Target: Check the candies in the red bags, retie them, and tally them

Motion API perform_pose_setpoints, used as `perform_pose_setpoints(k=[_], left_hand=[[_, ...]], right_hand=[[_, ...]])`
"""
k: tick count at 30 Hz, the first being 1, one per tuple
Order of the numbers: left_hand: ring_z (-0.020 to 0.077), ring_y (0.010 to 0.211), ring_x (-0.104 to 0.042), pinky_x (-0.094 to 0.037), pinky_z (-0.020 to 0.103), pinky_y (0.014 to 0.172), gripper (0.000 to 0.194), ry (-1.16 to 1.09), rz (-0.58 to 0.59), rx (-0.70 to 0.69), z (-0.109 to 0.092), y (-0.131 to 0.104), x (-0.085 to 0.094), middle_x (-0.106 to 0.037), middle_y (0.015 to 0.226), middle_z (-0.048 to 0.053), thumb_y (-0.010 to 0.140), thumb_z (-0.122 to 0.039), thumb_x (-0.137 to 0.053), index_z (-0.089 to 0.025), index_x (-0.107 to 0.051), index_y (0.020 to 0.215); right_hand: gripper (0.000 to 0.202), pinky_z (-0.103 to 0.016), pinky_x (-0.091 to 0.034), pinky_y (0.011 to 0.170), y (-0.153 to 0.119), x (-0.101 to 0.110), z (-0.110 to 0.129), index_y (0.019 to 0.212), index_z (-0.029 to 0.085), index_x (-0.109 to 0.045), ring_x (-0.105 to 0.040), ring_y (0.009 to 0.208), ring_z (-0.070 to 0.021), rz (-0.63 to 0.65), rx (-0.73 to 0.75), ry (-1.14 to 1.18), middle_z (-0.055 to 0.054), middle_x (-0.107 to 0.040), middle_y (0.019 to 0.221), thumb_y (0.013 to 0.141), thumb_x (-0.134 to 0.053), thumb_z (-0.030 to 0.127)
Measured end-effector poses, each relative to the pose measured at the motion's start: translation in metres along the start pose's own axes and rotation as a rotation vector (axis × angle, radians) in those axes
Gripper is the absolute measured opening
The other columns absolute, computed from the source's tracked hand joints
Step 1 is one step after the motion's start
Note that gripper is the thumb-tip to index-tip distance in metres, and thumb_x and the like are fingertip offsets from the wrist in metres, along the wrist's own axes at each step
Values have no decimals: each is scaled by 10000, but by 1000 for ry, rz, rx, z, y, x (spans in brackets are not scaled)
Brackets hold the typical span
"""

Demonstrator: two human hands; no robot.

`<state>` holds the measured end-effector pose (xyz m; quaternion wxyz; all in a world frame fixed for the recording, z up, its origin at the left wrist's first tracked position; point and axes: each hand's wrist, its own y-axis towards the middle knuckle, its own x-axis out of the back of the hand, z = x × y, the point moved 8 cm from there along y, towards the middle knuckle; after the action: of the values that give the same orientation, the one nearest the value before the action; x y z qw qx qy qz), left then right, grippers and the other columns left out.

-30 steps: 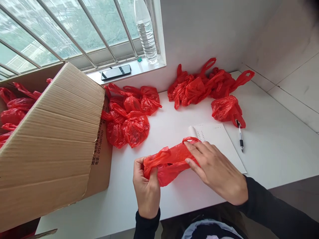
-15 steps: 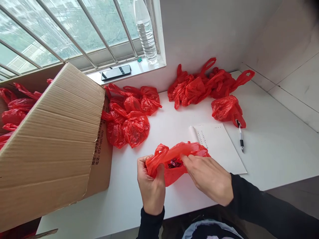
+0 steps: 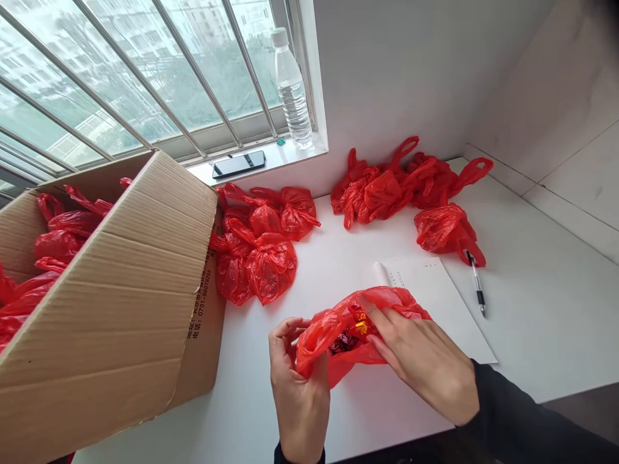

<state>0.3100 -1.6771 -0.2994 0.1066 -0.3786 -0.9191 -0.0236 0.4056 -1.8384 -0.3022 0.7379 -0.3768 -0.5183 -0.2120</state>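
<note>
A red plastic bag [image 3: 338, 322] is spread open near the front of the white table [image 3: 261, 399]. Dark and gold wrapped pieces [image 3: 358, 323] show inside it. My left hand [image 3: 298, 386] grips the bag's left edge, with the thumb inside the rim and the fingers curled behind. My right hand [image 3: 425, 354] reaches into the opening from the right, its fingers spread and stretched over the wrapped pieces; nothing shows gripped in it. The bag's far side lies beyond my right fingertips.
At the left stands a cardboard box [image 3: 140, 283] holding several red bags. More knotted bags [image 3: 272, 267] lie beside it and along the wall [image 3: 382, 187]. A notebook [image 3: 454, 316] and pen [image 3: 476, 283] are at the right. The sill holds a phone [image 3: 238, 165] and water bottle [image 3: 294, 103].
The bag's mouth has widened and more of its contents show, gold pieces included. My right fingers have spread from their bunched pose at the rim. The whole view has shifted slightly.
</note>
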Motion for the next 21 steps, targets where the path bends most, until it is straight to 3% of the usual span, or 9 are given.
perform_pose_setpoints(k=[12, 17, 21], left_hand=[[215, 920, -700, -609, 305, 741, 486, -67, 4, 73, 5, 0, 2, -630, 1148, 93, 822, -519, -749, -221, -562, 1158], [215, 927, -700, -605, 303, 750, 483, -58, 5, 78, 3, 0, 1, -634, 1144, 93, 822, -521, -749, -222, -567, 1155], [215, 930, -696, -602, 306, 760, 475, -57, 7, 74, 4, 0, 2, -640, 1136, 88, 832, -520, -740, -224, -563, 1157]], right_hand=[[598, -442, -609, 716, 1, -2, 4, 1622, 242, -270, -734, 806, -280, 62, -31, 51, -83, -733, 1092, 1047, -429, 278], [604, -430, -612, 709, 0, -4, 4, 1623, 238, -267, -742, 865, -289, 39, -23, 56, -106, -713, 1221, 1043, -432, 269], [596, -440, -614, 719, 0, -4, 5, 1619, 228, -282, -743, 875, -293, 48, -25, 62, -101, -718, 1213, 1043, -432, 271]])
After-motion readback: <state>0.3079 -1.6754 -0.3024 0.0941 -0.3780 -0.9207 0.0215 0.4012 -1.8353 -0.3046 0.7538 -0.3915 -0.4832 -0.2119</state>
